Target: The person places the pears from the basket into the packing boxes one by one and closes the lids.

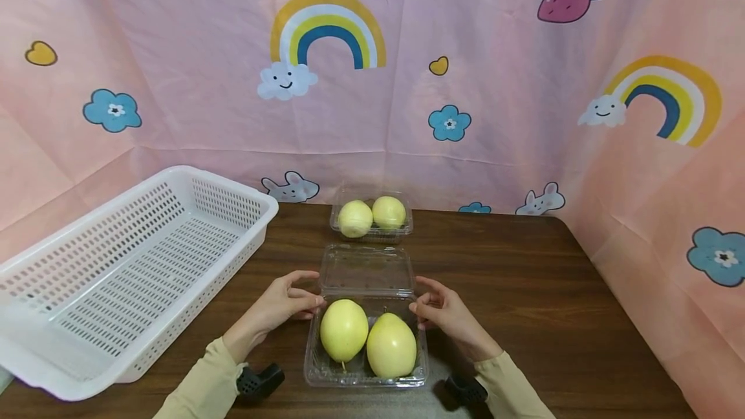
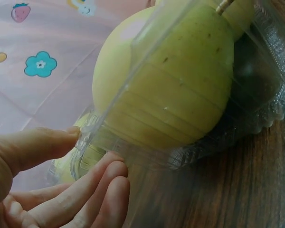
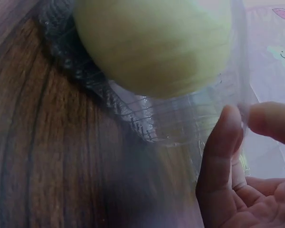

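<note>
A clear plastic clamshell container lies in front of me with its lid folded back, away from me. Two yellow-green pears sit inside, a left pear with its stem toward me and a right pear. At the container's left rim, near the hinge, my left hand pinches the edge between thumb and fingers. My right hand grips the opposite rim, thumb and forefinger meeting at the plastic edge in the right wrist view. Through the clear wall, a pear fills much of the left wrist view.
Behind the lid stands a second clear container with two pale pears. A large white perforated basket takes up the left side. The dark wooden table extends right, and a pink printed cloth hangs behind it.
</note>
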A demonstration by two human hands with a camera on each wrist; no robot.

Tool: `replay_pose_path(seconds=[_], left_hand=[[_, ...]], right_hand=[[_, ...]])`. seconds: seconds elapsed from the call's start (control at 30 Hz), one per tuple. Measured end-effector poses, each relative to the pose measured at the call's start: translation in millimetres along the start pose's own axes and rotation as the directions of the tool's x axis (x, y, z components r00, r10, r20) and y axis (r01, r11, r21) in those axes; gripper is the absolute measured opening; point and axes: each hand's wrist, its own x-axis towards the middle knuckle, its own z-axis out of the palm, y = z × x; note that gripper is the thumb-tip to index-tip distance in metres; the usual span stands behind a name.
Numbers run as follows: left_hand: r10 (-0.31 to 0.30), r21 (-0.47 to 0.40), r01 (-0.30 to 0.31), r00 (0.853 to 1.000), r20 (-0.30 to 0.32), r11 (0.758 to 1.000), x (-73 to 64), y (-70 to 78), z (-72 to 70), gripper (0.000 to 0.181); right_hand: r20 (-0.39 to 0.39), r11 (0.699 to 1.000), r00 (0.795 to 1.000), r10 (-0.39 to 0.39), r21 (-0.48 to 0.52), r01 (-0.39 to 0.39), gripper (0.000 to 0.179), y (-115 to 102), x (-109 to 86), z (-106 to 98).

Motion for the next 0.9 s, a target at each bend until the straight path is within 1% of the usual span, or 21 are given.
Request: replay_pose_path(seconds=[0.27, 0.53, 0.63, 0.77, 0.9], left_hand=[[-0.015, -0.030, 0.016, 0.999, 0.048, 0.999, -1.0, -0.5, 4.1, 0.066], [-0.013, -0.025, 0.015, 0.999, 0.048, 1.000, -0.6, 1.2, 7.8, 0.065], [-0.013, -0.027, 0.014, 0.998, 0.057, 1.000, -1.3, 2.1, 8.7, 0.065], [0.004, -0.031, -0.001, 0.997, 0.080, 1.000, -2.6, 2.3, 9.5, 0.063], [0.021, -0.031, -0.018, 0.995, 0.096, 0.999, -3.1, 1.9, 10.5, 0.061]], right_hand=[[0.013, 1.000, 1.000, -0.022, -0.008, 0.022, 0.065, 0, -5.8, -5], [0.012, 1.000, 1.000, -0.026, 0.002, 0.026, 0.066, 2, -9.2, -8], [0.015, 1.000, 0.999, -0.028, 0.012, 0.028, 0.066, 2, -10.3, -9], [0.017, 0.999, 0.999, -0.029, 0.023, 0.029, 0.065, 4, -11.7, -10], [0.017, 0.999, 0.999, -0.049, 0.024, 0.048, 0.063, 5, -13.4, -10]])
